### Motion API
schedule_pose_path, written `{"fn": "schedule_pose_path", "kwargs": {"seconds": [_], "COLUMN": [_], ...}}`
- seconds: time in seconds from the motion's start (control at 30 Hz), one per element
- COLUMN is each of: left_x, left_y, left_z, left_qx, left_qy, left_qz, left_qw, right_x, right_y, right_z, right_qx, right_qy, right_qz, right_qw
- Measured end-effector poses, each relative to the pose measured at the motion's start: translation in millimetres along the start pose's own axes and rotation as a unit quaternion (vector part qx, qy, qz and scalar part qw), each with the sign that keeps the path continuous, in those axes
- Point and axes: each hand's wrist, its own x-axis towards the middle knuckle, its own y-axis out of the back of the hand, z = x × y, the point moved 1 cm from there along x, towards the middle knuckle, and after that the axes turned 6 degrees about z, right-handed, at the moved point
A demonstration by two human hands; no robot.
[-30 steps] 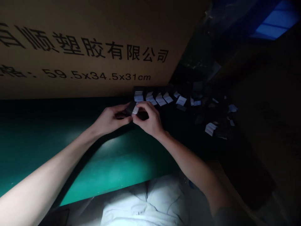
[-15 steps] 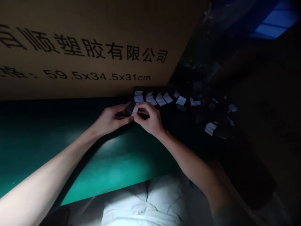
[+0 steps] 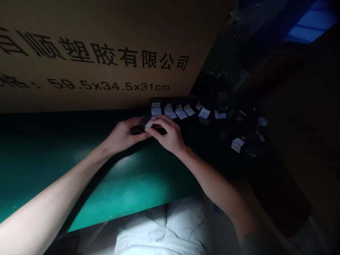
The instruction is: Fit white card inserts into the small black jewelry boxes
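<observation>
My left hand (image 3: pixel 122 135) holds a small dark box (image 3: pixel 144 121) between thumb and fingers, just above the table. At the box's right end, my right hand (image 3: pixel 170 134) pinches a folded white paper (image 3: pixel 150 123) with thumb and forefinger. Part of the paper lies against the box; how far it goes inside is hidden by the fingers. Just beyond the hands stands a row of similar dark boxes, each with a creased white paper (image 3: pixel 181 112) at its front.
A large printed carton (image 3: pixel 106 21) rises along the back of the green table (image 3: pixel 127 191). More dark pieces and a loose folded paper (image 3: pixel 238 145) lie scattered to the right, in deep shadow. The table's front edge runs close to my lap.
My right fingertips and the white paper have moved slightly left, closer to the box. The paper now sits more tilted against its end. My left hand has hardly moved.
</observation>
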Motion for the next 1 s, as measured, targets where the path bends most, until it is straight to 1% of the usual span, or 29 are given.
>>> {"fn": "schedule_pose_path", "kwargs": {"seconds": [0.13, 0.27, 0.47, 0.57, 0.7, 0.87, 1.0], "left_x": [-1.6, -2.7, -2.4, -2.1, -1.6, -1.6, -2.8], "left_y": [-1.1, -1.2, -0.4, -0.3, 0.2, 1.4, 1.0], "left_z": [3.8, 8.4, 4.2, 1.9, 2.0, 5.1, 4.9], "left_qx": [0.016, 0.031, 0.014, 0.003, -0.004, 0.025, 0.037], "left_qy": [-0.003, 0.014, 0.030, 0.040, 0.042, 0.012, 0.008], "left_qz": [-0.007, -0.013, -0.012, -0.014, -0.014, -0.024, -0.024], "left_qw": [1.000, 0.999, 0.999, 0.999, 0.999, 0.999, 0.999], "right_x": [0.8, 1.7, 3.0, 3.8, 4.2, 2.4, 1.5], "right_y": [1.7, 4.0, 5.7, 6.1, 5.8, 5.4, 6.4], "right_z": [0.9, -0.7, -5.8, -6.9, -7.0, -6.1, -6.5], "right_qx": [-0.040, -0.055, -0.067, -0.071, -0.083, -0.086, -0.081], "right_qy": [0.030, 0.062, 0.089, 0.108, 0.103, 0.093, 0.102], "right_qz": [0.002, 0.012, -0.017, -0.011, -0.021, -0.042, -0.029], "right_qw": [0.999, 0.997, 0.994, 0.992, 0.991, 0.991, 0.991]}}
